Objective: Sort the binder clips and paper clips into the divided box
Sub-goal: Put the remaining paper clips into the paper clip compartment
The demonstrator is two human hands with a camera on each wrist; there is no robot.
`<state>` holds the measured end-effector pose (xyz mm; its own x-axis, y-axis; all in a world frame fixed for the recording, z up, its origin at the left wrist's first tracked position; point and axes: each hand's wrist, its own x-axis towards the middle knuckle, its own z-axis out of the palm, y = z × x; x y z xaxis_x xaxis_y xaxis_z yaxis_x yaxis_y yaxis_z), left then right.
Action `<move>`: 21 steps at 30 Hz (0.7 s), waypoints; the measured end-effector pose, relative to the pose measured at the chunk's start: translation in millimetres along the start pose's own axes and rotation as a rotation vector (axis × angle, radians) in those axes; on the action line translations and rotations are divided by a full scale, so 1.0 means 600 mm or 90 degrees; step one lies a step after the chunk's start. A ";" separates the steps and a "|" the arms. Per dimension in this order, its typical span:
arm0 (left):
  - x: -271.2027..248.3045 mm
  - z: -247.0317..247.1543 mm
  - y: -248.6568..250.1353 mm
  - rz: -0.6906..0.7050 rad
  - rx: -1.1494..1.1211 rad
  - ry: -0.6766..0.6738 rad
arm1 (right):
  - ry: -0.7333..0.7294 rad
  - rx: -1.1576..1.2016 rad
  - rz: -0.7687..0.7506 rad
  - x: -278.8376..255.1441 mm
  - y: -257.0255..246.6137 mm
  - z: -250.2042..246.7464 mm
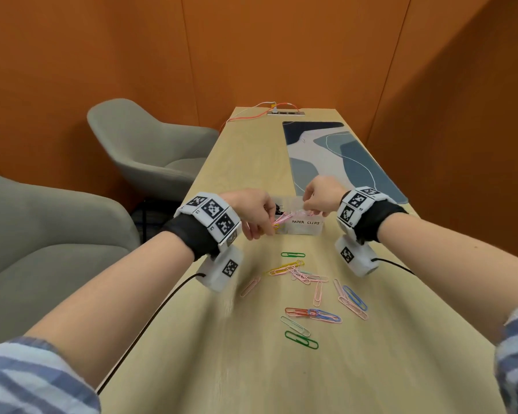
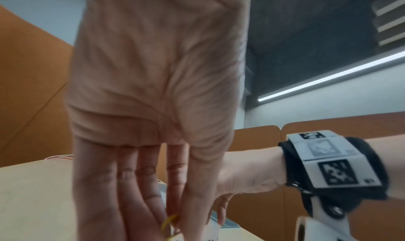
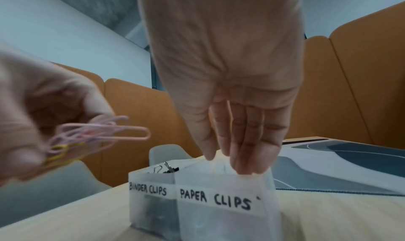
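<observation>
A translucent divided box (image 1: 307,230) (image 3: 219,215) stands mid-table, labelled BINDER CLIPS on the left and PAPER CLIPS on the right. Black binder clips (image 3: 167,168) lie in its left compartment. My left hand (image 1: 266,228) (image 3: 32,123) pinches a bunch of pink and yellow paper clips (image 1: 281,221) (image 3: 98,133) (image 2: 170,222) just left of the box, above its rim. My right hand (image 1: 311,209) (image 3: 228,159) holds the rim of the paper clip compartment, fingertips behind the front wall and thumb at the edge. Several loose coloured paper clips (image 1: 308,294) lie scattered on the table nearer me.
A blue patterned desk mat (image 1: 341,156) lies behind and right of the box. Two grey chairs (image 1: 150,150) stand left of the narrow wooden table (image 1: 251,369). A power socket with orange cables (image 1: 284,112) sits at the far end.
</observation>
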<state>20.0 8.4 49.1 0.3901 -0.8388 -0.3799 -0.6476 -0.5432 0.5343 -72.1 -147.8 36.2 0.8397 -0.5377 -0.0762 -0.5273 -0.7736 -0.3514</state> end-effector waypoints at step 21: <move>0.091 0.015 0.083 -0.041 0.031 0.193 | -0.180 -0.056 -0.173 -0.114 0.034 0.063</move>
<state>3.0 -64.0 48.3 0.6039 -0.7798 -0.1650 -0.6433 -0.5991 0.4768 -135.7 -114.1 -1.0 0.9461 -0.2064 -0.2496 -0.2806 -0.9072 -0.3135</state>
